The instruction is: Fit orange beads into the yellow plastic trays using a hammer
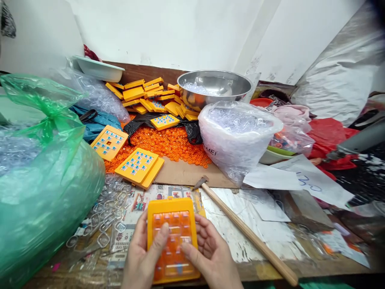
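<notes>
Near the front edge of the table, my left hand (pixel 144 249) and my right hand (pixel 210 251) grip a flat yellow plastic case (pixel 173 271) from both sides. An orange grid under clear plastic fills its face, and both thumbs press on that face. The other fingers curl around the sides and back, partly hidden. Beyond the hands, a yellow case with small blue-and-white squares (pixel 136 166) rests on another yellow one. A similar case (pixel 108 142) leans farther left. To the right lies a hammer (pixel 240 224) with a wooden handle.
Small orange plastic pieces (pixel 168 144) are heaped behind, below a pile of yellow cases (pixel 134 94). A steel bowl (pixel 216 86) and a white bag (pixel 237 140) hold clear pieces. On the left bulges a green bag (pixel 51 200); clear plastic rings (pixel 104 239) lie beside it.
</notes>
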A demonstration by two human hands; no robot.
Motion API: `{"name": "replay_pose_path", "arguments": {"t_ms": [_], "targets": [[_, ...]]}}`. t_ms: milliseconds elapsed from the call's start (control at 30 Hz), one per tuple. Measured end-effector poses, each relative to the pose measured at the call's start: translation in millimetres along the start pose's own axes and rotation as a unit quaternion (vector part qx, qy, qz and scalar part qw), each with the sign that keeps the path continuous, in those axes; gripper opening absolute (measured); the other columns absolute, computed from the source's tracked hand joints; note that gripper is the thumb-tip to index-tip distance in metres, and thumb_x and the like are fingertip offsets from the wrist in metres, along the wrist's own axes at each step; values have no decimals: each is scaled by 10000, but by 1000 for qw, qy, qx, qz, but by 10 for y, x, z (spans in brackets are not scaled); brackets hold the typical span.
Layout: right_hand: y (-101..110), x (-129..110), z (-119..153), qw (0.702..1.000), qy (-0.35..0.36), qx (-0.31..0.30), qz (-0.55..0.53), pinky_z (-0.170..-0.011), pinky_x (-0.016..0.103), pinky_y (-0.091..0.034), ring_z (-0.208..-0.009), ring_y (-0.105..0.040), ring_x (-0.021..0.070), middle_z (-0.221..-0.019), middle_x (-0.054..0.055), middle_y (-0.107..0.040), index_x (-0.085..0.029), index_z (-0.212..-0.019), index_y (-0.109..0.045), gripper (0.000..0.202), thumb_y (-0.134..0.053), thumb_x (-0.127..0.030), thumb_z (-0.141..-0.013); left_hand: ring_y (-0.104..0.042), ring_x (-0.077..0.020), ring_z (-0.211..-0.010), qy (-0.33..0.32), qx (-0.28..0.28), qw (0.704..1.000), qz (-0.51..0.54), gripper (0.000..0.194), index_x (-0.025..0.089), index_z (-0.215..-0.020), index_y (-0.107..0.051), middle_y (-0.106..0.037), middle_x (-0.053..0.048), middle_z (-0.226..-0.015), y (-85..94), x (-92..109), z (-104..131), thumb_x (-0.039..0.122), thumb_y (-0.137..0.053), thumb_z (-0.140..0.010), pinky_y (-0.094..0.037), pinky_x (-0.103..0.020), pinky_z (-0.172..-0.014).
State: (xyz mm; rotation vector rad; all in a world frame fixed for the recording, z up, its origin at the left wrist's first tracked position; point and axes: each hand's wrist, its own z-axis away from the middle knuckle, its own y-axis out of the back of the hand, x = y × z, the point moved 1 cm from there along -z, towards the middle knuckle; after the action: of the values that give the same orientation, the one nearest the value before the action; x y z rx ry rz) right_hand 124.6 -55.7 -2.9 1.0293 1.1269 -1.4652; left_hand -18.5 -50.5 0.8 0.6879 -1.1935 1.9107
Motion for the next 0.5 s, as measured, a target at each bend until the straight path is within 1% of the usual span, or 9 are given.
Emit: {"name": "replay_pose_path", "arguments": {"t_ms": [100,167,233,267,333,367,400,433,500], "targets": [[-140,-34,-218,996,16,-49,75,-826,370,-559,-972,-663,238,-1162,122,-654,-212,-1169,-534,559,-672,-557,-751,-696,-306,-995,25,58,998,-19,878,267,-1383,-397,-715,-96,-1142,168,236,-78,386,-843,-636,-568,-407,-852],[-258,-89,-463,992,36,-49,108,-822,383,-560,-1015,-633,238,-1298,151,-554,-202,-1229,-473,576,-585,-566,-797,-696,-302,-995,32,94,993,-60,836,303,-1370,-421,-690,-84,-1202,324,340,-136,393,-831,-647,-569,-419,-849],[-417,-172,-752,982,70,-58,166,-888,400,-527,-1101,-586,245,-1371,145,-479,-209,-1281,-432,592,-609,-488,-790,-657,-317,-1078,1,129,984,-120,780,315,-1367,-430,-626,-82,-1305,483,374,-193,457,-784,-687,-532,-459,-915],[-513,-222,-901,972,94,-68,203,-984,404,-463,-1197,-521,247,-1407,128,-445,-218,-1295,-437,614,-668,-412,-760,-616,-329,-1144,-28,146,976,-162,763,306,-1376,-426,-583,-87,-1356,554,367,-218,501,-746,-711,-489,-482,-973],[-730,-334,-1189,944,142,-94,283,-1142,417,-252,-1375,-308,261,-1500,111,-328,-209,-1335,-437,759,-786,-281,-666,-499,-343,-1276,-116,173,940,-272,745,249,-1394,-419,-501,-114,-1429,671,316,-250,567,-653,-762,-355,-502,-1093],[-842,-391,-1321,928,155,-107,320,-1163,448,-174,-1420,-201,287,-1545,118,-243,-194,-1369,-418,829,-818,-273,-647,-442,-343,-1322,-170,184,911,-329,735,212,-1398,-418,-463,-132,-1454,717,278,-253,578,-604,-789,-290,-497,-1132],[-951,-446,-1445,914,160,-118,353,-1159,504,-138,-1434,-134,325,-1569,119,-183,-191,-1397,-395,849,-819,-294,-669,-396,-338,-1354,-223,192,877,-380,711,181,-1396,-420,-424,-148,-1476,758,232,-247,572,-556,-818,-240,-488,-1156],[-1052,-500,-1557,901,157,-127,383,-1146,556,-127,-1435,-102,354,-1581,115,-147,-199,-1416,-379,815,-790,-326,-724,-359,-334,-1377,-270,196,843,-423,680,161,-1388,-430,-391,-161,-1494,795,181,-233,556,-520,-841,-207,-480,-1169],[-1215,-601,-1745,879,136,-141,435,-1117,621,-140,-1422,-142,374,-1573,101,-184,-220,-1415,-393,671,-696,-359,-833,-315,-351,-1398,-334,194,790,-477,621,161,-1360,-469,-358,-178,-1512,860,67,-199,513,-517,-851,-174,-498,-1173]]}}
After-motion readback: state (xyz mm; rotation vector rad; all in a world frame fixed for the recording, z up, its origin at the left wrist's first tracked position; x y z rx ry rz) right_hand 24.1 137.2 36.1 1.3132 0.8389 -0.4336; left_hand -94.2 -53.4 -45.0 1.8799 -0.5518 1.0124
